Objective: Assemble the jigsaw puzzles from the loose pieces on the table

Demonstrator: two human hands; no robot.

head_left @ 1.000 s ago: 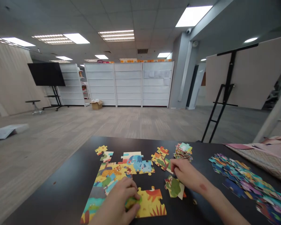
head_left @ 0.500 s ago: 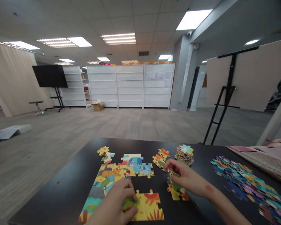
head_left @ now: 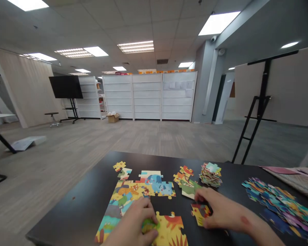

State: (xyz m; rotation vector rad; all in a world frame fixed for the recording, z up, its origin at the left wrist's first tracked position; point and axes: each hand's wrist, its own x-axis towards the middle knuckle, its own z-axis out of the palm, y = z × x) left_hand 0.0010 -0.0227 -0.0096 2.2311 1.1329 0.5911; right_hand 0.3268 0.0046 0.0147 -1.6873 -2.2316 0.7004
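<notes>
A partly joined puzzle (head_left: 135, 189) is lying flat, picture up, showing a spotted cat and blue elephants, with a gap opening on its right. Its yellow near section (head_left: 170, 229) is showing spiky orange leaves. Just right, a yellow-and-red piece (head_left: 199, 213) is sitting partly covered, perhaps slightly tilted. Beyond it, a green-and-cream piece (head_left: 190, 188) is lying beside orange-and-yellow pieces (head_left: 184, 173).

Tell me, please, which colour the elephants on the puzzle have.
Both elephants are blue, seen best in the head view.

Tabletop (head_left: 79, 205) smooth, faintly glossy; puzzle pieces (head_left: 188, 189) printed card; box (head_left: 113, 118) brown cardboard; curtain (head_left: 29, 90) matt cloth.
</notes>
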